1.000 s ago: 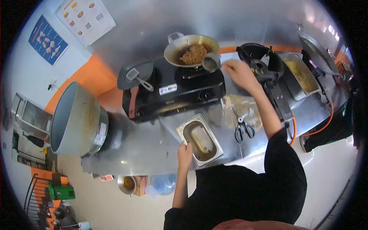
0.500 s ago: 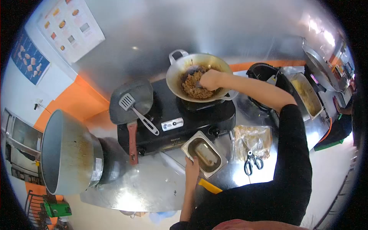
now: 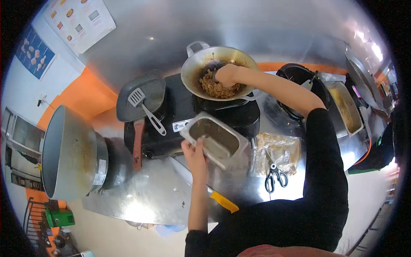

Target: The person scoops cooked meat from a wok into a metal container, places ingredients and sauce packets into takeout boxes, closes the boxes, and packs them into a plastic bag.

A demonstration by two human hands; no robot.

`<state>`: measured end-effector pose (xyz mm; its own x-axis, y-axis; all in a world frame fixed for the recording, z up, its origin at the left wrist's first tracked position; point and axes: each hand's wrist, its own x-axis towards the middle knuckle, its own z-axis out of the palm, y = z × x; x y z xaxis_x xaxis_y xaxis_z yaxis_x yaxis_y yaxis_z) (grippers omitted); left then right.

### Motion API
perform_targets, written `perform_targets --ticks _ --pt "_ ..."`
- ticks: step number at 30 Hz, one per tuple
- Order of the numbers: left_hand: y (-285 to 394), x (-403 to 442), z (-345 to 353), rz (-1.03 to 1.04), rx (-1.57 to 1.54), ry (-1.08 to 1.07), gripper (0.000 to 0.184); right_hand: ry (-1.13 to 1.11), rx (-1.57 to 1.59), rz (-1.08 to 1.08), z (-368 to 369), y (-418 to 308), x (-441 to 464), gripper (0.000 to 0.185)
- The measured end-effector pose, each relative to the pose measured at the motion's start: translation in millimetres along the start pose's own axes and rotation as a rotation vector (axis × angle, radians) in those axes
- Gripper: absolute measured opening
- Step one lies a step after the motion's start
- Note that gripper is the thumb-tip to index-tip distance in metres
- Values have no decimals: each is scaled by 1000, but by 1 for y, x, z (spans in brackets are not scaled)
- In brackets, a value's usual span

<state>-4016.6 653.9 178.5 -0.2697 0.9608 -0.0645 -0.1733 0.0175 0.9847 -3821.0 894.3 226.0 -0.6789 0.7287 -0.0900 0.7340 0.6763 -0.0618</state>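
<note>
My left hand [image 3: 195, 153] grips a rectangular steel food pan [image 3: 224, 138] by its near left edge. The pan is tilted, lifted in front of the stove, with a little residue at its bottom. My right hand [image 3: 227, 74] reaches into a two-handled wok [image 3: 191, 78], fingers closed. A small greyish piece shows at the fingers, too hidden to name. Brown shredded food [image 3: 219, 89] lies in the wok under that hand. The wok stands on the right side of a black gas stove [image 3: 180, 103].
On the stove's left lies a dark frying pan [image 3: 124, 100] with a slotted turner [image 3: 147, 112] across it. A yellow-handled knife [image 3: 223, 201], scissors [image 3: 276, 175] and a plastic bag of food [image 3: 280, 150] lie on the steel counter. A large pot [image 3: 72, 154] stands left.
My left hand has raised the food pan off the counter toward the stove and tilted it. My right hand stays inside the wok, shifted slightly. The camera view has moved a little.
</note>
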Motion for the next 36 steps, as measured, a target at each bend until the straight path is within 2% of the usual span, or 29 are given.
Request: perform_targets --ticks 1,5,9,11,14,17,20,23,24,28,32,36 --pt "5 7 6 -20 -51 -17 21 -168 -210 78 -21 -31 -10 17" --pt "7 27 30 -65 -315 -42 23 -194 -63 60 -41 -51 -28 20" --pt "-20 49 34 -3 -250 -89 25 -104 113 -42 -35 -39 -37 25" --pt "-4 41 46 -76 -351 -20 26 -59 176 -119 -32 -31 -39 27" --pt "-7 42 50 -55 -379 -24 26 -44 212 -113 -32 -29 -45 28" --pt "-11 41 53 -22 -424 -8 26 101 219 -44 -40 -48 -66 24" --pt "-9 34 52 -46 -468 82 25 178 0 -76 -45 -69 -84 19" --pt "-9 31 51 -39 -513 65 25 267 -146 -175 -44 -93 -99 14" --pt "-9 30 50 -33 -501 57 25 194 -224 -173 -46 -104 -103 12" --pt "-3 23 53 -30 -466 56 24 329 -441 -280 -35 -124 -106 8" --pt "-10 28 47 -34 -470 42 26 344 -321 -62 -59 -96 -74 12" --pt "-8 25 50 -6 -479 55 26 229 -383 178 -30 -17 -5 15"
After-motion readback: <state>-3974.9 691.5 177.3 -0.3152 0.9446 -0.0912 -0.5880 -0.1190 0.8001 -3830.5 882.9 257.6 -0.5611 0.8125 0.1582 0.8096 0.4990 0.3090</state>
